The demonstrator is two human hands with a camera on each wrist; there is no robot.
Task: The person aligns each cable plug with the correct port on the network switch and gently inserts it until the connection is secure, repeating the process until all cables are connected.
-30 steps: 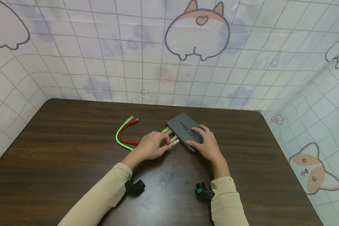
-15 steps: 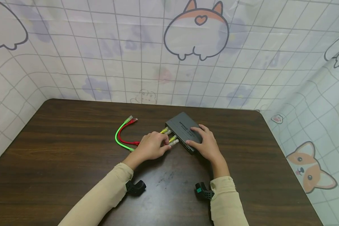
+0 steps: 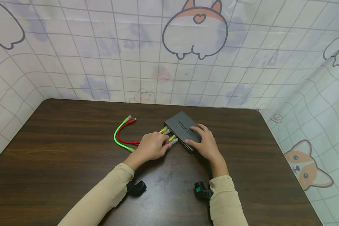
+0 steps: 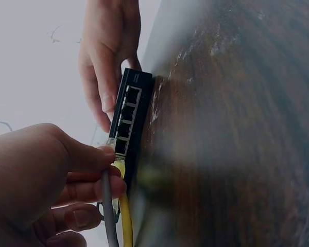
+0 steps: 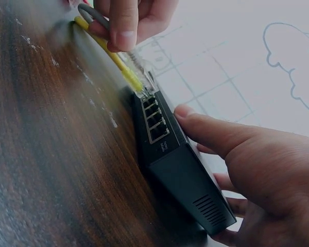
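Observation:
My left hand pinches a grey network cable between thumb and fingers, just behind its clear plug. That plug is right at the port row of a dark grey NETGEAR network switch. Beside it, a yellow network cable has its plug in the switch. My right hand grips the switch's near right end, thumb on the port side of the top and fingers toward the opposite side. Several open ports show in both wrist views. In the head view, my left hand hides part of the cables.
A green network cable and a red network cable lie curved on the dark wooden table, left of the switch. Their near ends run behind my left hand. A patterned curtain hangs behind the table.
The head view shifts slightly. My left thumb and forefinger look a little closer together; the right hand keeps its grip on the switch.

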